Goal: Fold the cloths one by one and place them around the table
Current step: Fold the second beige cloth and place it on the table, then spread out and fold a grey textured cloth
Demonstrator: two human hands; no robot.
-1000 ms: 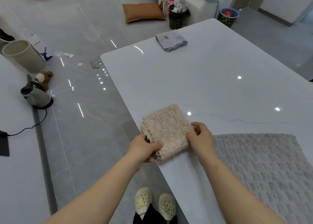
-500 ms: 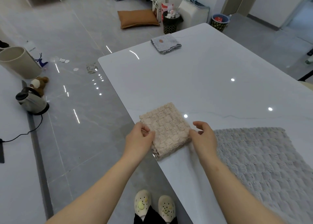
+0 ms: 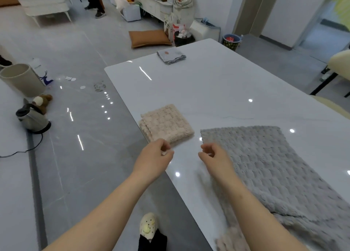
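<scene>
Just beyond both empty, loosely curled hands, left hand (image 3: 155, 156) and right hand (image 3: 216, 157), lies the folded beige cloth (image 3: 165, 122).

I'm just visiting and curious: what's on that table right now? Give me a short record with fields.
table: white glossy top
beige cloth: folded, at the near left edge
small grey cloth: folded, at the far end
big grey cloth: spread flat, unfolded, on the right
left hand: empty, fingers curled, just short of the beige cloth
right hand: empty, over the big grey cloth's left edge
folding done: two cloths of the three in full view
</scene>
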